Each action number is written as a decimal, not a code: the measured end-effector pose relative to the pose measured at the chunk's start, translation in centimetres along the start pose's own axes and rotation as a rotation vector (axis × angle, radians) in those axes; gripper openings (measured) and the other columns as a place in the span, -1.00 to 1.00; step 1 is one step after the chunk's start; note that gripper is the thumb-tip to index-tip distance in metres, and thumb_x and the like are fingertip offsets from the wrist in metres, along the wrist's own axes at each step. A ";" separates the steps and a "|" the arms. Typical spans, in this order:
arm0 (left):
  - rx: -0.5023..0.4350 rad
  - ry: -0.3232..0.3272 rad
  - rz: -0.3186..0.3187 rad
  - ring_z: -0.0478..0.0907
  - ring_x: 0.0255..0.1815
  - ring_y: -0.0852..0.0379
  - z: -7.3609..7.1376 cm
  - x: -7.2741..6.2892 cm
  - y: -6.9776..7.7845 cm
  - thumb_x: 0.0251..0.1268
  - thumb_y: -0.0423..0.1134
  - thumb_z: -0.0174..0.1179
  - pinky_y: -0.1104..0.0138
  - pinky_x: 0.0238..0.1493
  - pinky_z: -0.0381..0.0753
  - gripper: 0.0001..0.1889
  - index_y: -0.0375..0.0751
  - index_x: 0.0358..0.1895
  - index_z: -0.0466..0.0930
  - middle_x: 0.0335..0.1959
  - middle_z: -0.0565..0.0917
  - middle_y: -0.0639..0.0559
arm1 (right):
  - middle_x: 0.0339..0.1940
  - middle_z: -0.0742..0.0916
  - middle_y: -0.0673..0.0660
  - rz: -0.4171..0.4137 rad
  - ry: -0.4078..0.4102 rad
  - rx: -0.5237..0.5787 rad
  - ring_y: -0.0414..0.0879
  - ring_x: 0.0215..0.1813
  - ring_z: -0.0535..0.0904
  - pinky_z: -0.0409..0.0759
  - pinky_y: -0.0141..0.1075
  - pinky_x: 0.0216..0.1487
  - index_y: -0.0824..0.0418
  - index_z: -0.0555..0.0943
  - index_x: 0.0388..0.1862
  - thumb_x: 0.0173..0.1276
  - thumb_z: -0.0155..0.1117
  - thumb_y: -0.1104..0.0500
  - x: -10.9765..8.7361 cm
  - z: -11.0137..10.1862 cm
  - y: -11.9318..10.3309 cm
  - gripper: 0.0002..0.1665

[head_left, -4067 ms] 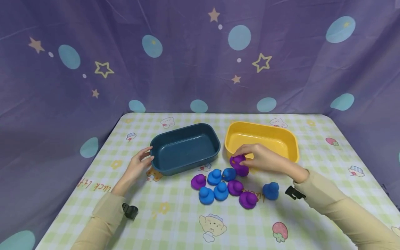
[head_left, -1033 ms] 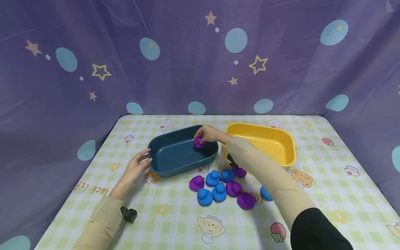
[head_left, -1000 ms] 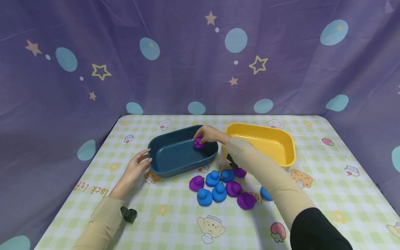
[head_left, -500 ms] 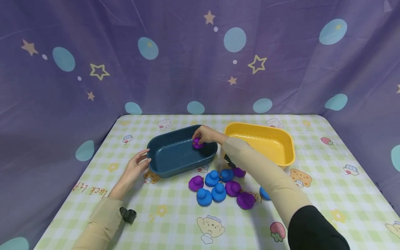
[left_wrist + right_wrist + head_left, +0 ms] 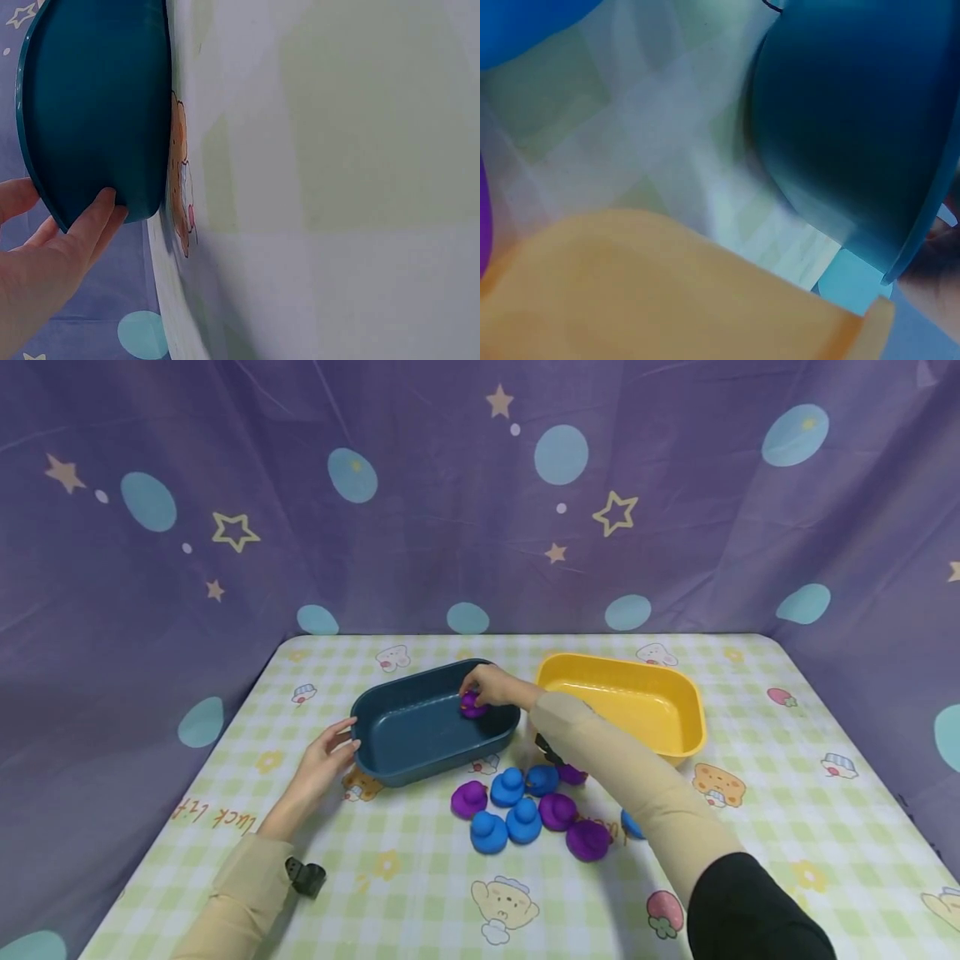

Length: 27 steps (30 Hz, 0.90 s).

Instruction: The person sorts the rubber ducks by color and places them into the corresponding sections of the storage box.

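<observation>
In the head view my right hand [image 5: 495, 683] reaches inside the dark teal tub [image 5: 435, 767] near its right end. Its fingers pinch a purple toy duck [image 5: 472, 705], partly covered by the fingertips. At the tub's left end, my left hand [image 5: 324, 762] touches the outside with fingers spread. The left wrist view shows those fingertips [image 5: 101, 206] against the tub's end wall and rim. From the right wrist, the teal tub's wall [image 5: 840, 135] hides most of the right hand [image 5: 934, 277], and the duck it holds cannot be seen there.
A yellow tub [image 5: 678, 743] stands right of the teal one. In front lie several blue ducks [image 5: 489, 833] and purple ducks [image 5: 588, 841] in a cluster. One blue duck [image 5: 632, 825] is partly behind my right sleeve. A purple curtain [image 5: 450, 510] hangs behind the table.
About four seconds ago my right hand gripped a purple duck in front of the yellow tub; it has moved left into the teal tub. Over the last second both hands have stayed nearly still.
</observation>
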<state>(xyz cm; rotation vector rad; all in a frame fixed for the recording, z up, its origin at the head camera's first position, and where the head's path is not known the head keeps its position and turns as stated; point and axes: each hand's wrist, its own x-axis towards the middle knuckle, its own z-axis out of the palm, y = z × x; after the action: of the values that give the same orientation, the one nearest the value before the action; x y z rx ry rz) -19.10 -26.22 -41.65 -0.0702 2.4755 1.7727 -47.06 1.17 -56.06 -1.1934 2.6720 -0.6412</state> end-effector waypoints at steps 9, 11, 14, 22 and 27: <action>0.012 0.009 0.012 0.29 0.15 -0.07 0.0 0.1 -0.4 0.31 -0.19 -0.03 0.34 0.06 0.43 -0.45 -0.22 0.33 0.07 0.26 0.16 -0.32 | -0.25 0.68 0.00 -0.055 0.006 0.136 -0.20 -0.28 0.58 0.54 -0.46 -0.27 0.07 0.65 -0.23 -0.01 0.37 0.25 -6.1 -6.7 -8.0 -0.71; 0.021 0.022 0.003 0.33 0.11 0.04 0.0 0.2 -0.6 0.29 -0.14 -0.02 0.38 0.05 0.43 -0.44 -0.16 0.32 0.10 0.26 0.18 -0.28 | -0.22 0.68 0.05 -0.037 -0.012 0.160 -0.16 -0.25 0.60 0.56 -0.42 -0.23 0.14 0.65 -0.20 0.04 0.33 0.27 -8.0 -8.8 -10.8 -0.72; 0.031 0.032 0.018 0.36 0.09 0.08 0.0 0.3 -0.7 0.28 -0.10 0.00 0.39 0.04 0.44 -0.43 -0.16 0.32 0.11 0.24 0.18 -0.32 | -0.19 0.67 0.17 -0.018 -0.005 0.178 -0.05 -0.21 0.60 0.58 -0.36 -0.21 0.30 0.63 -0.19 0.06 0.27 0.36 -11.0 -11.6 -15.0 -0.73; 0.036 0.034 0.025 0.34 0.11 0.03 -0.1 0.2 -0.7 0.28 -0.09 0.00 0.32 0.06 0.43 -0.42 -0.15 0.32 0.11 0.24 0.18 -0.32 | -0.10 0.63 0.27 -0.041 -0.013 0.168 0.10 -0.14 0.57 0.56 -0.31 -0.13 0.41 0.58 -0.13 0.09 0.20 0.43 -14.6 -13.7 -18.1 -0.70; 0.027 0.017 0.011 0.32 0.13 0.00 0.0 0.1 -0.5 0.29 -0.11 -0.01 0.29 0.09 0.40 -0.42 -0.16 0.33 0.07 0.26 0.16 -0.31 | -0.13 0.63 0.29 -0.084 -0.007 0.181 0.12 -0.15 0.58 0.55 -0.24 -0.08 0.42 0.57 -0.13 0.10 0.23 0.38 -16.3 -14.1 -18.3 -0.70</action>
<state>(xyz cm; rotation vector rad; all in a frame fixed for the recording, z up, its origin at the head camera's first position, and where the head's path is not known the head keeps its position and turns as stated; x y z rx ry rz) -19.17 -26.36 -42.13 -0.0701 2.5153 1.7496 -27.92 6.84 -36.03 -1.2593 2.5063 -0.8692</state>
